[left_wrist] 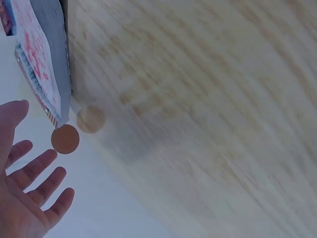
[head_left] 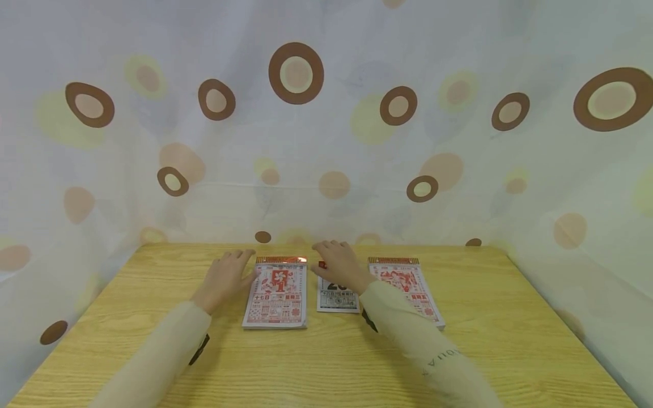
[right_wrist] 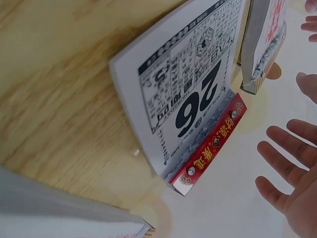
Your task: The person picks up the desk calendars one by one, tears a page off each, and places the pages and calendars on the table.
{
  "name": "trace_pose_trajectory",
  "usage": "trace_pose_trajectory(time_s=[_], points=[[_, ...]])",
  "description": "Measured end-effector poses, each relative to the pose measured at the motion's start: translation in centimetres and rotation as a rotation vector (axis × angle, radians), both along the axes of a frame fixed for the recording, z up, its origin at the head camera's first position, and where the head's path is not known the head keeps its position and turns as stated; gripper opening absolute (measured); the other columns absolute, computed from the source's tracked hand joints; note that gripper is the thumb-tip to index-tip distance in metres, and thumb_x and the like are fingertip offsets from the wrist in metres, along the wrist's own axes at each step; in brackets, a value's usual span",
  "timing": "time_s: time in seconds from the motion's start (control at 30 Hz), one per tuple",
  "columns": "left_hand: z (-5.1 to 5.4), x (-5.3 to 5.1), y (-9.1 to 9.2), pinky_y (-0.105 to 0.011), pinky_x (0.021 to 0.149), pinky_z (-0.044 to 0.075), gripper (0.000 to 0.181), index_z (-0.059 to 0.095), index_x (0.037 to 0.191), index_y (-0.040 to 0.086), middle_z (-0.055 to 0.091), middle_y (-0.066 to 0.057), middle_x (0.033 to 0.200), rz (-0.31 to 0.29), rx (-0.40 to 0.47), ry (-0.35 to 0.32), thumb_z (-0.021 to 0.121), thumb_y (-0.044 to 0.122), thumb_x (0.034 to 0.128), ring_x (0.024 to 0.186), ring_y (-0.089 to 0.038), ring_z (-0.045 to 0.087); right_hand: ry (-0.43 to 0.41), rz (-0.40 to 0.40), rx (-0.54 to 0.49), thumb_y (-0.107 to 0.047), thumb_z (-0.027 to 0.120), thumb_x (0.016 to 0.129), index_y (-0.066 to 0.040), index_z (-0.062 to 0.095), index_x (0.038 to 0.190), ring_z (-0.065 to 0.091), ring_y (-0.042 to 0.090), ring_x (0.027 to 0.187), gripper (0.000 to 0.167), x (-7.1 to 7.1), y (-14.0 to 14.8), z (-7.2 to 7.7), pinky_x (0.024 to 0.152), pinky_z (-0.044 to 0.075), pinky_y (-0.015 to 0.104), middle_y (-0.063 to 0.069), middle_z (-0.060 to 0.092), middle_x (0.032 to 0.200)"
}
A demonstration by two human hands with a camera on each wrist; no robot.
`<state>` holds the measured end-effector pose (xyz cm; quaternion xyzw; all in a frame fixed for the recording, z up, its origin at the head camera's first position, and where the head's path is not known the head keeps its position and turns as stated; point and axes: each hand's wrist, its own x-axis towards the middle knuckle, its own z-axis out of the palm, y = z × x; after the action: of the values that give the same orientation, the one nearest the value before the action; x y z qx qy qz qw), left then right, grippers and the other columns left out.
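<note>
Three tear-off calendars lie in a row on the wooden table. My left hand (head_left: 227, 279) hovers at the left edge of the left calendar (head_left: 276, 306), which has a red "1" and a shiny top strip. In the left wrist view its fingers (left_wrist: 37, 173) are spread and hold nothing. My right hand (head_left: 343, 266) is over the upper part of the smaller middle calendar (head_left: 339, 301), hiding some of it. The right wrist view shows that calendar's black "26" and red header (right_wrist: 213, 141), with the relaxed fingers apart from it. The red-printed right calendar (head_left: 403, 279) is partly behind my right sleeve.
The yellowish wooden table (head_left: 484, 317) stretches to both sides and in front of the calendars. A pale cloth (head_left: 331, 141) with brown rings and pastel dots hangs behind the table and along its sides. Dark bands (head_left: 199, 349) show at both wrists.
</note>
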<state>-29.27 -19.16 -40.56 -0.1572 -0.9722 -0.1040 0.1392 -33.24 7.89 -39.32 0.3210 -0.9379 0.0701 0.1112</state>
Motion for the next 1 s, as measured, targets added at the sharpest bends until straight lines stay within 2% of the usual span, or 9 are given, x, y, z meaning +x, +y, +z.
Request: trace_pose_trajectory(time_s=[0.2, 0.37, 0.57, 0.8, 0.9, 1.0], points=[[0.0, -1.0, 0.0, -0.056, 0.084, 0.046, 0.05, 0.048, 0.127, 0.005, 0.058, -0.02, 0.119, -0.001, 0.0, 0.005, 0.061, 0.03, 0.0861, 0.105, -0.04, 0.054, -0.041, 0.003, -0.064, -0.034, 0.059, 0.088, -0.006, 0.052, 0.124, 0.055, 0.028, 0.109, 0.047, -0.8, -1.0, -0.4, 0.096, 0.042, 0.049, 0.01, 0.058, 0.122], [-0.2, -1.5, 0.0, -0.058, 0.082, 0.046, 0.051, 0.048, 0.126, 0.005, 0.059, -0.02, 0.117, -0.008, -0.007, 0.001, 0.064, 0.031, 0.0847, 0.103, -0.042, 0.055, -0.085, -0.035, -0.062, -0.037, 0.058, 0.088, -0.007, 0.053, 0.123, 0.056, 0.027, 0.107, 0.046, -1.7, -2.0, -1.0, 0.092, 0.044, 0.047, 0.009, 0.059, 0.12], [-0.6, -2.0, 0.2, -0.058, 0.088, 0.044, 0.049, 0.048, 0.127, 0.005, 0.057, -0.02, 0.12, 0.001, 0.032, -0.055, 0.063, 0.029, 0.0859, 0.108, -0.042, 0.052, -0.151, -0.109, -0.009, -0.042, 0.057, 0.088, -0.01, 0.051, 0.125, 0.055, 0.026, 0.11, 0.05, -2.4, -3.0, -1.5, 0.096, 0.043, 0.045, 0.007, 0.058, 0.123], [-0.8, -2.3, 0.8, -0.055, 0.089, 0.045, 0.046, 0.049, 0.125, 0.005, 0.059, -0.019, 0.118, 0.011, 0.078, -0.102, 0.063, 0.025, 0.0856, 0.106, -0.039, 0.055, -0.182, -0.112, -0.015, -0.04, 0.059, 0.087, -0.009, 0.05, 0.126, 0.053, 0.028, 0.113, 0.05, -2.7, -3.3, -1.9, 0.1, 0.04, 0.047, 0.008, 0.058, 0.123], [-1.0, -2.5, 0.9, -0.055, 0.088, 0.045, 0.048, 0.049, 0.125, 0.005, 0.059, -0.018, 0.117, 0.019, 0.077, -0.123, 0.063, 0.028, 0.0856, 0.105, -0.038, 0.056, -0.183, -0.104, -0.019, -0.039, 0.059, 0.088, -0.009, 0.051, 0.124, 0.056, 0.026, 0.108, 0.048, -2.8, -3.4, -2.1, 0.097, 0.042, 0.046, 0.008, 0.06, 0.118], [-1.2, -2.8, 1.0, -0.054, 0.088, 0.046, 0.051, 0.048, 0.127, 0.006, 0.059, -0.017, 0.116, 0.031, 0.068, -0.143, 0.063, 0.032, 0.0857, 0.105, -0.038, 0.056, -0.183, -0.093, -0.017, -0.039, 0.06, 0.087, -0.009, 0.053, 0.122, 0.059, 0.022, 0.096, 0.047, -2.9, -3.5, -2.3, 0.091, 0.046, 0.045, 0.006, 0.064, 0.106]])
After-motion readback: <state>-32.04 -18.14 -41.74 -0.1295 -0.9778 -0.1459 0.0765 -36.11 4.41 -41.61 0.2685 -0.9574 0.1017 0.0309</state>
